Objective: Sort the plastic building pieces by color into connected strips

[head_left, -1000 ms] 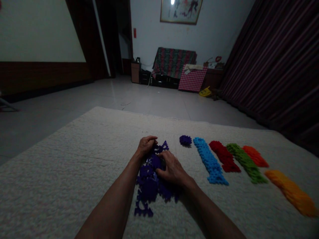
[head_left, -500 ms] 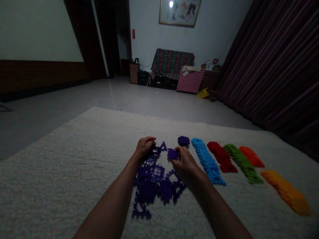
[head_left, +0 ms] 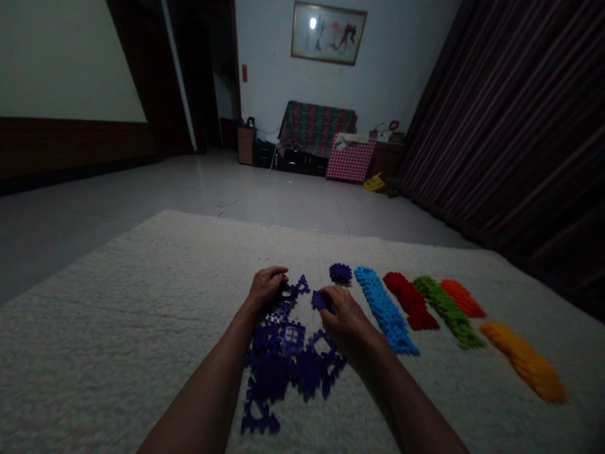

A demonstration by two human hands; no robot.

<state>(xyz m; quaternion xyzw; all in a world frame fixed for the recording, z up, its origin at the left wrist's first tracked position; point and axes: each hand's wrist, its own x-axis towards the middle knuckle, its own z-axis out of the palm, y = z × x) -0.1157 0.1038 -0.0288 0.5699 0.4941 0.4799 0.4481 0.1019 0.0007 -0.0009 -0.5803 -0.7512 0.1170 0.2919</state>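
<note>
My right hand pinches a small purple interlocking tile between thumb and fingers, with part of the tile covered. To the left, my left hand has its fingers curled together at the upper edge of the loose purple tiles; whether it grips one is hidden. These toothed tiles lie spread between my forearms, some overlapping. Among them are a window-shaped tile and a triangular one near my left fingers. A small purple stack sits just beyond my right hand.
Right of my right hand lie rows of blue tiles, red tiles, green tiles, orange tiles and yellow-orange tiles. All rest on a cream quilted mat. Dark curtains hang at the right.
The view has shifted slightly, so the scene sits further left and lower. The tile in my right hand has turned and is more covered by my fingers. My left hand stays by the purple tiles.
</note>
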